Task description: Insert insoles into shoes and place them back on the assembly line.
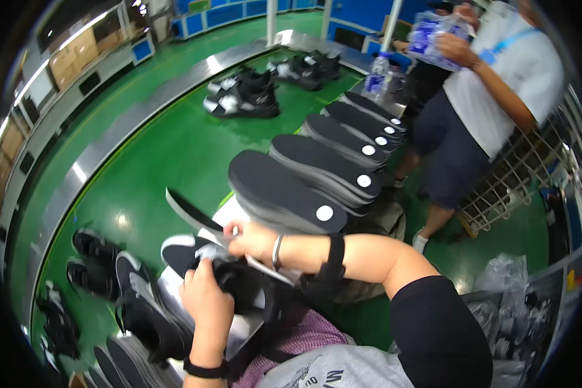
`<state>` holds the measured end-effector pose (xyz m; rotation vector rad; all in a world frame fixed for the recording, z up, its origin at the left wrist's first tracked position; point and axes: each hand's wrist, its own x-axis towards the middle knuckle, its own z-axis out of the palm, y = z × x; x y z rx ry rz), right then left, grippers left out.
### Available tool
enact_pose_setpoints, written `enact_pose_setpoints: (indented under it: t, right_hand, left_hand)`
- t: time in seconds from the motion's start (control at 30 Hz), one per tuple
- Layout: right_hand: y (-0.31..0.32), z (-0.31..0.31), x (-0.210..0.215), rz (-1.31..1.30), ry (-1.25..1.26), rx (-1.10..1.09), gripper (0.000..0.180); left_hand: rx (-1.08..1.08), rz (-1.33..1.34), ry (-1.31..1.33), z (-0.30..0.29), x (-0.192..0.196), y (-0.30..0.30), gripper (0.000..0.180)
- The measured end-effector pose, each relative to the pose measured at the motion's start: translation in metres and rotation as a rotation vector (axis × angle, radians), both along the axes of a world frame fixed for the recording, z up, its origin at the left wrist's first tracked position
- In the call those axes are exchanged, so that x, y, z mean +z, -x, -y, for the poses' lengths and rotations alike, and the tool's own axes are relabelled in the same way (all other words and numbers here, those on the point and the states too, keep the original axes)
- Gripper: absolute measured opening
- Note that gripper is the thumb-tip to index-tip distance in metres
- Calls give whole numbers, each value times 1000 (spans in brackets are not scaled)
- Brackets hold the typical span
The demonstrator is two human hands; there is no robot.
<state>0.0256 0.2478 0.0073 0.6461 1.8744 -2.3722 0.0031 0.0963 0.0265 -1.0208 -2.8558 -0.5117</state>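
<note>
1 thin, dark insole (191,211) — curved, tilted — is near 1 black, pale-toed shoe (244,282).

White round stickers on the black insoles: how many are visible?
6: one white sticker on the nearest black insole, then a second, third, fourth, fifth and sixth toward the standing water bottle. Others may be hidden underneath.

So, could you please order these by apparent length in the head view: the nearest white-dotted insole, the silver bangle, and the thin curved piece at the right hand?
Largest to smallest:
1. Nearest white-dotted insole
2. Thin curved piece at the right hand
3. Silver bangle
</note>
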Motion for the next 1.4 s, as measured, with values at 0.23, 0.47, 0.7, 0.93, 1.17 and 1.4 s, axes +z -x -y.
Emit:
enact_pose_setpoints:
  t: [0.23,0.47,0.7,0.93,1.17,1.4]
  right_hand:
    - [25,-19,6,-205,-232,87,29]
    - [-2,-14,2,-17,104,-68,42]
    - [22,-13,79,-338,-194,7,35]
    - [-34,-34,116,-34,-361,162,37]
    - [-107,-24,152,277,-197,361,23]
    - [-53,-2,96,400,-664,772,26]
  left_hand:
    - [-103,-58,-154,-5,-8,27,34]
    - [-253,114,-339,-10,-14,32,26]
    - [-187,396,-225,-34,-5,21,23]
    - [-242,771,-610,6,8,36,21]
    - [-8,411,-660,3,1,31,23]
    - [-42,885,-949,5,-22,41,15]
